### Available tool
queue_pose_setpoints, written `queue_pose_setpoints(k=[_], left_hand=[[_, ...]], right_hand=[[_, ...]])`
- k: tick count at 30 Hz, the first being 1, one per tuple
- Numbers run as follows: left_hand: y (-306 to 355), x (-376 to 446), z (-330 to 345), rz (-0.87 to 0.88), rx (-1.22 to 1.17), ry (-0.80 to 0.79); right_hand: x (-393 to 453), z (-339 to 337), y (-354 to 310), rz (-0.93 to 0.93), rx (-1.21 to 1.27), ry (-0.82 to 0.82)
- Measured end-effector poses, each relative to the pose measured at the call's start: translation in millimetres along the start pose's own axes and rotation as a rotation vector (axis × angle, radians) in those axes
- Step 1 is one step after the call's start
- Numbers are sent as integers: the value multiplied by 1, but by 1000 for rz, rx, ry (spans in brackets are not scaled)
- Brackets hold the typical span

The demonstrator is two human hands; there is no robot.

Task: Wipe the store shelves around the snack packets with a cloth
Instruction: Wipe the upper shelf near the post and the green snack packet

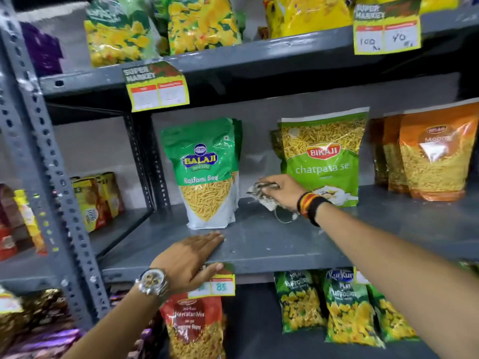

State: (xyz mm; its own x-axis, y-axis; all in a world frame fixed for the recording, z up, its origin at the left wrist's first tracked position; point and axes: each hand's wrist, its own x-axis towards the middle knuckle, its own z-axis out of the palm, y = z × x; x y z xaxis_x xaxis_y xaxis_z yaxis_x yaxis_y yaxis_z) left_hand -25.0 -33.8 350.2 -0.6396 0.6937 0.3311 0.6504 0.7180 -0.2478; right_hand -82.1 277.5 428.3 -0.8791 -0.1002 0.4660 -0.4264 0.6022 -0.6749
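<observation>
A grey metal shelf (259, 244) carries upright snack packets. My right hand (281, 191) presses a crumpled white and grey cloth (261, 195) onto the shelf, in the gap between a green Balaji sev packet (207, 172) and a green Bikaji packet (324, 156). A black, red and yellow wristband sits on that wrist. My left hand (189, 257) lies flat on the shelf's front edge just below the Balaji packet, fingers on top and thumb over the lip by a price tag (220, 286). It holds nothing.
Orange packets (435, 154) stand at the right of the same shelf. Yellow-green packets (202, 24) fill the shelf above, green Kurkure bags (347, 304) and a red Navratan Mix packet (194, 322) the one below. A perforated grey upright (44, 161) stands left.
</observation>
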Motion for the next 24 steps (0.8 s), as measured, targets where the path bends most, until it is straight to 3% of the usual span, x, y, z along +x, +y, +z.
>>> queue_pose_setpoints(k=[6,14,20,24], left_hand=[[3,-1,4,-10,3,19],[-1,0,10,14,25,47],[-2,0,9,22,68,66],[-2,0,8,11,76,41]], right_hand=[[67,42,34,51,4,34],[143,66,80,167,-246,91],[147,80,96,203,-377,-119],[125,69,83,151,-300,-237]])
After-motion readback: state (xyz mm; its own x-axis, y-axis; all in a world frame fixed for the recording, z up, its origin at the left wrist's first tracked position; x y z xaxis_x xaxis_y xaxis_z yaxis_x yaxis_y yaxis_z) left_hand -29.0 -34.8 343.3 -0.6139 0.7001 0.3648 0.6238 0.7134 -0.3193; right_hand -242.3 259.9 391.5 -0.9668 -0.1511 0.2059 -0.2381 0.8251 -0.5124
